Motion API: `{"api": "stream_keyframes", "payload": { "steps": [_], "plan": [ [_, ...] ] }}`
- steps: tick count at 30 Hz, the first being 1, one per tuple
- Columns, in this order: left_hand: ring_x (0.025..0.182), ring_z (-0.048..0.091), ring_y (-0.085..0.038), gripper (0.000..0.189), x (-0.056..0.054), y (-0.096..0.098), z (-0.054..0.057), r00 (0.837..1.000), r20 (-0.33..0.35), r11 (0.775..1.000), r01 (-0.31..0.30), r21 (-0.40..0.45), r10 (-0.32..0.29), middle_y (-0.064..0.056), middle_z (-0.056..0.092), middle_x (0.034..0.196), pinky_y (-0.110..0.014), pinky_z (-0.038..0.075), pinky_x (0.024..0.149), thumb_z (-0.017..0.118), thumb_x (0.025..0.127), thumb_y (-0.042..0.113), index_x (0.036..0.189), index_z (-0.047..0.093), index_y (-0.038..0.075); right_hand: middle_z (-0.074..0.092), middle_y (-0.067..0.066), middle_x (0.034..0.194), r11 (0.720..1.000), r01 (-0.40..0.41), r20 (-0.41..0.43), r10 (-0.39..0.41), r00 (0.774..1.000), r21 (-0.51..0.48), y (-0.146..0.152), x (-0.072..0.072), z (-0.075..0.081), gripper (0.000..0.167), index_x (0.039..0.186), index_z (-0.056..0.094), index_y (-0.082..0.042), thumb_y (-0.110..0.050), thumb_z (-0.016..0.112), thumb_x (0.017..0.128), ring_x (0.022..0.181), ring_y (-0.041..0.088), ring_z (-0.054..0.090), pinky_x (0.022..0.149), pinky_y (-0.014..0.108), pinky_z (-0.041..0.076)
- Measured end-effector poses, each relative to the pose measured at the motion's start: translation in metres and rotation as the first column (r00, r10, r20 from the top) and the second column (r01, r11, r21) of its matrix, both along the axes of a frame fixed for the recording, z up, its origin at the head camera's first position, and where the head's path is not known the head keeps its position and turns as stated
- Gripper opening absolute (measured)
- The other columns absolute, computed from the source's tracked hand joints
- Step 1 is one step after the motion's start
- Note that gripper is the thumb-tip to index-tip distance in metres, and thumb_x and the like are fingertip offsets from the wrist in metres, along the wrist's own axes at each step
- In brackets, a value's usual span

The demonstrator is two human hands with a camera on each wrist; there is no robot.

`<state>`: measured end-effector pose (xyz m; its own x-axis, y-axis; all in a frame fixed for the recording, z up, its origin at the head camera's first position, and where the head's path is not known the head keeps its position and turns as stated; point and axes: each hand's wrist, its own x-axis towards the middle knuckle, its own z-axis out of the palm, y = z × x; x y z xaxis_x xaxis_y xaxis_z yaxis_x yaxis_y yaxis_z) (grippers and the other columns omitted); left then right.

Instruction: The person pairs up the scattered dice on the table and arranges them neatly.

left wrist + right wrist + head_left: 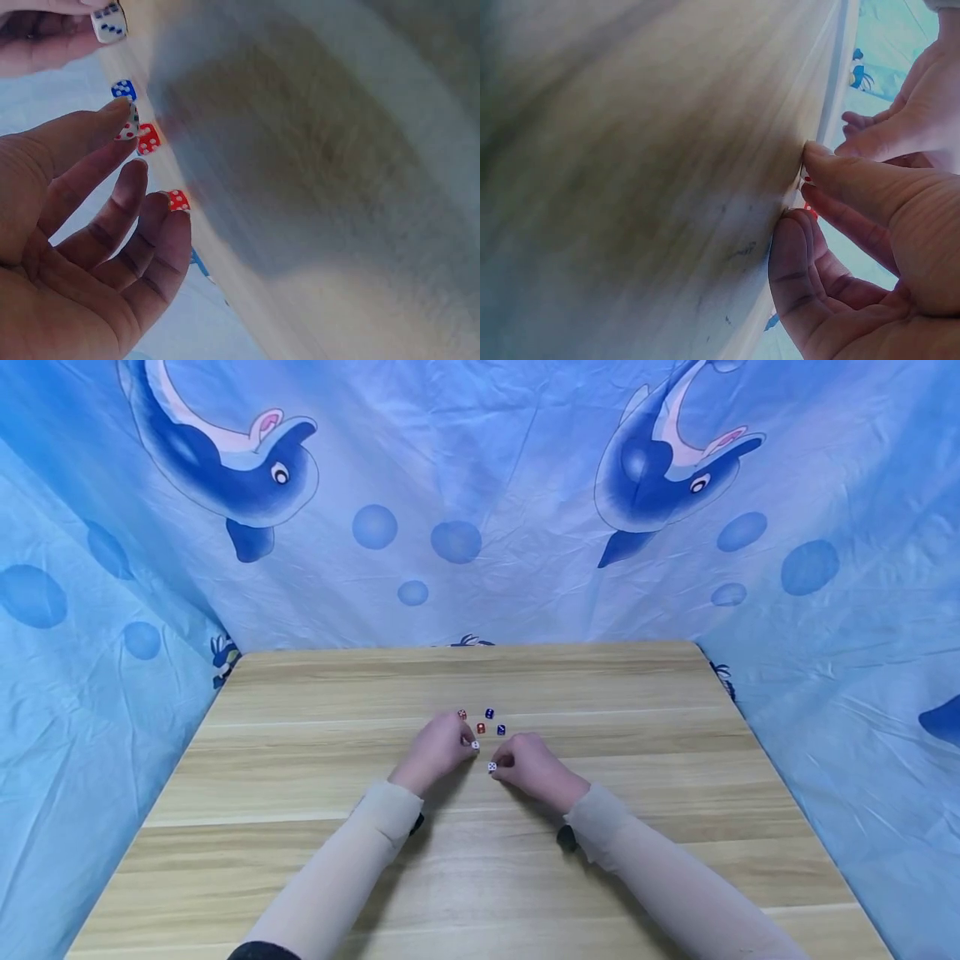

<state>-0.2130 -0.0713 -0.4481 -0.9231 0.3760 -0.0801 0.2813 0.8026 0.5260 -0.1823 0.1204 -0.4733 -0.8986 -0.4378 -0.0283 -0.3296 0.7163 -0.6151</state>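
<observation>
Wood counter (480,893), edges well off; our left fingers (88,176) pinched round white die (476,746), right fingers (847,220) round another die (492,767), five facing us.

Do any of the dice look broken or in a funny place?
Nothing stands out. Two red dice and two blue dice lie on the table; the left hand and right hand each pinch a white die. Tiny chips wouldn't show.

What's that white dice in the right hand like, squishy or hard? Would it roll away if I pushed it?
The white die is probably stiff: its faces look flat where the right hand pinches it. It's likely light, being tiny beside that hand. Pushed on the table, it might slide or tip rather than roll far, because it's a cube.
</observation>
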Motion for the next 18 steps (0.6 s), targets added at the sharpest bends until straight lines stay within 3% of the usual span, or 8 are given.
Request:
{"api": "stream_keyframes", "payload": {
  "steps": [8, 18],
  "plan": [
    [0.082, 0.067, -0.017, 0.004, 0.016, 0.005, -0.001, 0.998, -0.003, 0.998, 0.061, -0.014, -0.061, -0.001, 0.073, 0.088, -0.036, 0.056, 0.079, 0.081, 0.084, 0.008, 0.086, 0.079, 0.01, 0.071, -0.008, 0.083, 1.0, 0.001, -0.009, -0.001, 1.0, -0.01, 0.0, 0.001, 0.001, 0.01, 0.093, 0.08, -0.01, -0.011, 0.083, 0.084, 0.078, 0.007, 0.063, 0.076, 0.028, 0.053],
    [0.075, 0.065, -0.013, 0.005, 0.021, 0.008, -0.008, 0.998, -0.033, 0.998, 0.055, -0.038, -0.056, 0.003, 0.072, 0.08, -0.033, 0.055, 0.073, 0.082, 0.082, 0.01, 0.082, 0.079, 0.013, 0.071, -0.01, 0.083, 1.0, 0.006, -0.007, -0.006, 1.0, -0.009, -0.002, 0.002, 0.001, 0.011, 0.094, 0.08, -0.012, -0.01, 0.084, 0.083, 0.078, 0.006, 0.063, 0.075, 0.028, 0.053]
  ]
}}
